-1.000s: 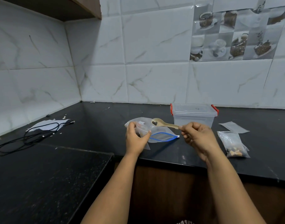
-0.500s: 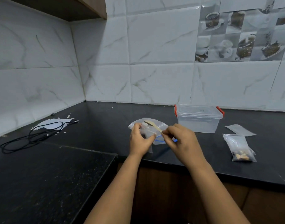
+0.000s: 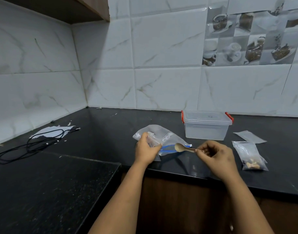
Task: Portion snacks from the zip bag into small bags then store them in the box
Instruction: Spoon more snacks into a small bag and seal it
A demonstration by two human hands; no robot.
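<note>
The left hand point(image 3: 145, 149) pinches a small bag point(image 3: 153, 141) open by the zip bag point(image 3: 168, 137) so the right hand point(image 3: 214, 155), gripping a spoon point(image 3: 179, 147), can fill it.

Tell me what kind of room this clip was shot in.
Most likely a home kitchen: a black stone countertop in a corner, marble-look wall tiles with a coffee-and-cake tile panel, and a wooden cabinet overhead.

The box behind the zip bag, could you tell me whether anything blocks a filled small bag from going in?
Yes: the box has its lid on, with the red latches at both ends. The filled small bag lies on the counter to its right, with bare counter between them. The lid must come off first.
</note>
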